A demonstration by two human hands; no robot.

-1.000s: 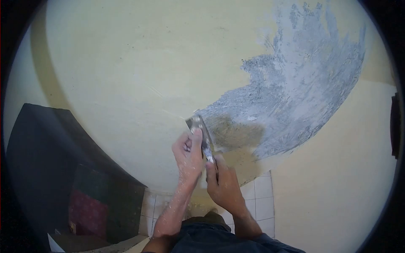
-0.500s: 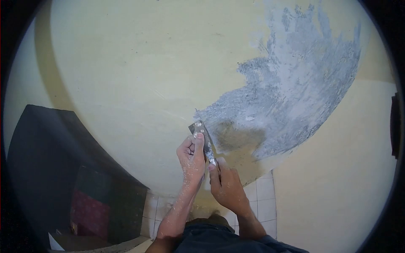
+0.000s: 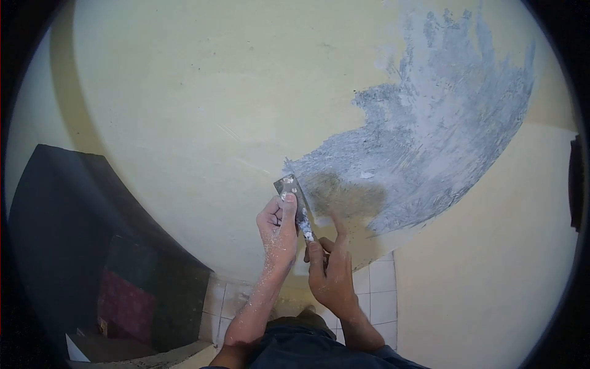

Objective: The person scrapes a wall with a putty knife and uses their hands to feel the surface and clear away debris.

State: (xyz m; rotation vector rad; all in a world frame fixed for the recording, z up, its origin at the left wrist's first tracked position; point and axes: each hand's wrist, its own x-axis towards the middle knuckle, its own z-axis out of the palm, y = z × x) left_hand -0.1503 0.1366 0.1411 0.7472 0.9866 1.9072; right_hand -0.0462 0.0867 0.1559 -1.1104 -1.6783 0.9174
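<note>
A scraper [image 3: 301, 209] with a flat metal blade, spotted with white residue, points up toward the wall. My left hand [image 3: 278, 224] is closed on the blade, its thumb lying across the front. Lower down, my right hand [image 3: 330, 270] pinches the handle end between thumb and curled fingers, with one finger stretched up and away. Just beyond the blade is the lower left edge of a rough grey-white patch [image 3: 424, 135] on the yellow wall [image 3: 184, 111]. A brownish area [image 3: 347, 197] marks the patch near my hands. Pale dust covers my left hand and forearm.
At the lower left stands a large dark object [image 3: 67, 215], with a dark red panel [image 3: 126, 304] beside it. White floor tiles [image 3: 375, 292] show below the wall. A dark object [image 3: 576, 184] is at the far right edge.
One finger of my right hand has lifted off the handle and now extends upward. The view has shifted slightly, so the grey patch appears a little farther right.
</note>
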